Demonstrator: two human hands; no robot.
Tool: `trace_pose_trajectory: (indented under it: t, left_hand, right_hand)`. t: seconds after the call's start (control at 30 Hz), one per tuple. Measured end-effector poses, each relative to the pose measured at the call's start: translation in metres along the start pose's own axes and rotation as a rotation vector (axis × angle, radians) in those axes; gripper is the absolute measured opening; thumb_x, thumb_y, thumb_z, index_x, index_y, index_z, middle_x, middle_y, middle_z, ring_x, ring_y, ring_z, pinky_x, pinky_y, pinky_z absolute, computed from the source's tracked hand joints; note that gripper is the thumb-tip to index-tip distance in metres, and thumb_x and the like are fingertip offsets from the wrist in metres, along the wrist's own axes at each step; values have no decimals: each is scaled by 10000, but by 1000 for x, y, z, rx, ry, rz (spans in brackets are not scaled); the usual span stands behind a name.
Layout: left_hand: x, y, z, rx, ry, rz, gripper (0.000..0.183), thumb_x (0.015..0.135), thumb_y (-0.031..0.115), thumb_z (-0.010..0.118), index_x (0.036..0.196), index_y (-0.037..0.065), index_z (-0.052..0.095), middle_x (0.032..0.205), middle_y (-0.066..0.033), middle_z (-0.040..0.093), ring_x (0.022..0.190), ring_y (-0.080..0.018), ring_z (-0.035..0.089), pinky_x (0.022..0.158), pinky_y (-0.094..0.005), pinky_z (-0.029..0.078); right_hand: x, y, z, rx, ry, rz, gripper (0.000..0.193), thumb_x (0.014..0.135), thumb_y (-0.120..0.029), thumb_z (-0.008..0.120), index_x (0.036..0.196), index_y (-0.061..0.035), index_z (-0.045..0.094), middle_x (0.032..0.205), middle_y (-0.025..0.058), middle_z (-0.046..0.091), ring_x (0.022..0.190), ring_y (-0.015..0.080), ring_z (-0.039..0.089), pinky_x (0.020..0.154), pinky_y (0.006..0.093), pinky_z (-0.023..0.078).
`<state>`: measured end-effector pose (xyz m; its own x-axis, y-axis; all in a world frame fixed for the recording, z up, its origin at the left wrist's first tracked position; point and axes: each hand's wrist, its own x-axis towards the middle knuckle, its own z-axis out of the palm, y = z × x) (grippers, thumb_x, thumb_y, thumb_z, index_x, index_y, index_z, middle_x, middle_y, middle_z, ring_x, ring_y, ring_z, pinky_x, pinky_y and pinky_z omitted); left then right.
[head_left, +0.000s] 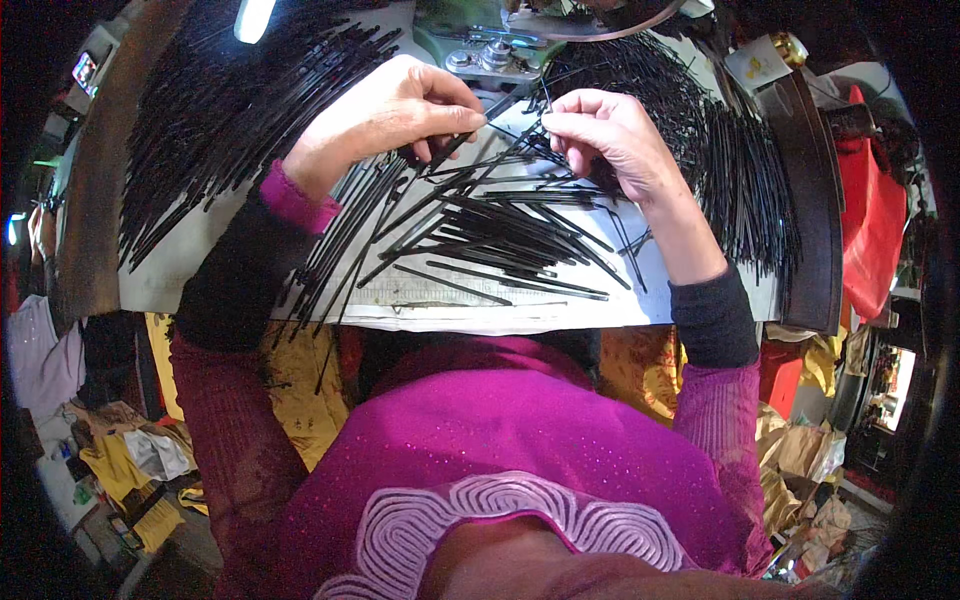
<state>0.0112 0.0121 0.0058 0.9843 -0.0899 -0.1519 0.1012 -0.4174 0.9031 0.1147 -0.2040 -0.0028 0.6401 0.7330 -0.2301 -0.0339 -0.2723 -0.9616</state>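
Before me a white tabletop (390, 290) is strewn with narrow black strips (515, 235). My left hand (400, 112), its thumb and fingers pinched, holds a black strip (462, 140) that slants up toward the metal plate (490, 66) of a green machine, which looks like a sewing machine. To its right, my right hand (605, 135) is closed in a pinch just below the plate. A thin dark piece shows at those fingertips, too small to name. The two hands are a little apart, both raised over the loose strips.
A large heap of black strips (240, 110) covers the table's left side, and another pile (735, 170) lies at the right. Dark raised edges (815, 200) border the table. A red bag (870, 220) hangs at the right; yellow cloth (305, 385) lies below the front edge.
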Motion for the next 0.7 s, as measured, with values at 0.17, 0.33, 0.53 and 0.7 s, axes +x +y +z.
trace_pose_trajectory:
  t: [0.17, 0.33, 0.53, 0.7]
  left_hand:
    - [-1, 3, -3, 18, -33, -35, 238, 810, 218, 633, 899, -1, 666, 700, -30, 609, 569, -68, 554, 489, -185, 437]
    - [1, 5, 1, -66, -59, -27, 249, 807, 221, 641, 894, -10, 662, 694, -31, 607, 555, -65, 550, 487, -184, 449]
    - [5, 0, 12, -286, -66, -35, 241, 806, 242, 650, 878, 13, 649, 698, -35, 619, 563, -77, 575, 496, -177, 469]
    - [4, 1, 13, -282, -80, -44, 239, 811, 248, 641, 862, 15, 650, 702, -35, 622, 574, -77, 578, 496, -177, 469]
  right_hand:
    - [-2, -2, 4, -73, 47, -72, 219, 794, -171, 644, 905, 16, 619, 689, 36, 616, 511, 54, 540, 447, 181, 429]
    - [0, -6, 13, 35, 52, -83, 246, 805, -182, 637, 939, 22, 607, 706, 45, 619, 530, 62, 560, 490, 181, 449]
    - [5, -6, 24, 240, -62, -15, 210, 803, -187, 635, 852, 16, 613, 700, 66, 613, 529, 73, 563, 491, 191, 454]
    - [4, -7, 21, 190, -77, 17, 199, 802, -188, 633, 812, 9, 613, 701, 58, 615, 531, 77, 565, 493, 188, 453]
